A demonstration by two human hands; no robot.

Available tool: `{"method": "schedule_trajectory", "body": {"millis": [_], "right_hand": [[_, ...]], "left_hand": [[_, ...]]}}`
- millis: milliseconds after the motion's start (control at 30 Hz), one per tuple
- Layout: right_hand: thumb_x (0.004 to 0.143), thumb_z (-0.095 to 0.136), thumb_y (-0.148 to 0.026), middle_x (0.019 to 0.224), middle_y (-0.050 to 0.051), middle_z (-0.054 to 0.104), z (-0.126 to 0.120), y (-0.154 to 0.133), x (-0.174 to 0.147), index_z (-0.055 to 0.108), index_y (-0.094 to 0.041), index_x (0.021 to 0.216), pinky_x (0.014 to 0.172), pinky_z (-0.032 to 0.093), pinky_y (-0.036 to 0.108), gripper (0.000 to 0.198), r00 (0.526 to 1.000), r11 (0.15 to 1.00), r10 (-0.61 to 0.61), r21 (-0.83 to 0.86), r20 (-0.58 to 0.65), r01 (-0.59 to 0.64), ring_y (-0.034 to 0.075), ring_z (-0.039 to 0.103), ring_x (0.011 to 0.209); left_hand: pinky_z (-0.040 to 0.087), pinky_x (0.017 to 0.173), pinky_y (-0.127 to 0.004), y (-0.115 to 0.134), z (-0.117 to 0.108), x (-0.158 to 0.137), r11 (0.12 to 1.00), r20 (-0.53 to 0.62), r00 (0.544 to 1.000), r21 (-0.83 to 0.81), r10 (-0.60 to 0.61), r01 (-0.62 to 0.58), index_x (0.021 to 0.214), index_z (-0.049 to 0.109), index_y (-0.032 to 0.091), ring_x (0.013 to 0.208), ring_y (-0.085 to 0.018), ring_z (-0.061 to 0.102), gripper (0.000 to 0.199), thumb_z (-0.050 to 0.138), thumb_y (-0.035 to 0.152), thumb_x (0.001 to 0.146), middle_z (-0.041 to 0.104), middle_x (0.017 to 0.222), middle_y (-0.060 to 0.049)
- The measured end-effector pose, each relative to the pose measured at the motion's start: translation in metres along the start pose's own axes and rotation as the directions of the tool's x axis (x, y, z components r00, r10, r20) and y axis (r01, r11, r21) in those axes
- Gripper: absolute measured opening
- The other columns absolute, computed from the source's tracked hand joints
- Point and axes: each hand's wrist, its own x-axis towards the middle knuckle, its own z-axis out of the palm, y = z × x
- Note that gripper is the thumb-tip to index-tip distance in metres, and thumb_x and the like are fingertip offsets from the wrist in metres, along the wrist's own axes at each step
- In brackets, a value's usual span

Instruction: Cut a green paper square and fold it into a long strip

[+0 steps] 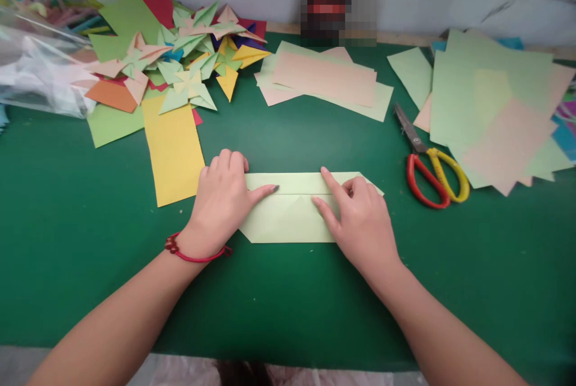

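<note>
A pale green sheet of folded paper (288, 218) lies lengthwise on the table, its top strip folded down to a long middle line and its visible corners slanted. My left hand (224, 194) holds the left end, fingers curled over it and thumb stretched along the fold line. On the right part, my right hand (360, 215) holds the paper with index finger and thumb, the index at the upper edge and the thumb just below the line; its other fingers are curled. Both hands partly hide the paper's ends. A yellow paper sheet (173, 155) lies beside my left hand.
Scissors (423, 164) with red and yellow handles lie partly open to the right. Folded paper stars (193, 62) are heaped at the back left, near a clear plastic bag (40, 68). Paper strips (324, 80) lie behind; stacked sheets (490, 110) cover the back right.
</note>
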Motion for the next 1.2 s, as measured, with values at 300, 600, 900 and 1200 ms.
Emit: {"method": "schedule_trajectory", "body": {"millis": [300, 600, 900, 1200], "right_hand": [[0.090, 0.039, -0.046, 0.083, 0.007, 0.048, 0.001, -0.001, 0.000, 0.047, -0.020, 0.134, 0.067, 0.036, 0.033, 0.052, 1.000, 1.000, 0.018, -0.002, 0.006, -0.018, 0.020, 0.043, 0.076], [0.091, 0.039, -0.045, 0.084, 0.008, 0.049, 0.001, -0.001, 0.001, 0.047, -0.020, 0.133, 0.066, 0.036, 0.033, 0.050, 1.000, 1.000, 0.008, -0.018, -0.001, -0.008, 0.020, 0.043, 0.075], [0.092, 0.041, -0.034, 0.087, 0.009, 0.055, -0.002, -0.007, -0.002, 0.054, -0.014, 0.105, 0.071, 0.039, 0.034, 0.028, 0.991, 0.962, -0.128, 0.241, -0.028, 0.131, 0.020, 0.048, 0.080], [0.091, 0.043, -0.031, 0.078, 0.006, 0.051, 0.003, -0.010, -0.001, 0.049, -0.017, 0.079, 0.067, 0.035, 0.031, 0.020, 0.985, 0.963, -0.175, 0.209, -0.003, 0.171, 0.018, 0.044, 0.074]], "left_hand": [[0.041, 0.069, -0.034, 0.022, -0.010, -0.014, 0.929, -0.251, 0.904, -0.043, 0.347, -0.368, 0.096, 0.053, 0.014, 0.083, -0.022, 0.052, 0.021, 0.049, 0.033, 0.089, 0.057, 0.098, -0.012], [0.042, 0.073, -0.034, 0.034, 0.002, -0.021, 0.912, -0.053, 0.925, -0.156, 0.377, -0.380, 0.096, 0.053, 0.014, 0.088, -0.021, 0.050, 0.014, 0.041, 0.015, 0.091, 0.055, 0.102, -0.009], [0.042, 0.076, -0.036, 0.032, -0.001, -0.018, 0.908, 0.003, 0.941, -0.265, 0.338, -0.325, 0.100, 0.052, 0.015, 0.092, -0.022, 0.050, 0.019, 0.035, 0.023, 0.094, 0.055, 0.104, -0.010], [0.042, 0.074, -0.037, 0.032, 0.003, -0.015, 0.899, -0.024, 0.915, -0.178, 0.403, -0.401, 0.095, 0.053, 0.014, 0.086, -0.022, 0.047, 0.017, 0.041, 0.026, 0.092, 0.055, 0.101, -0.011]]}}
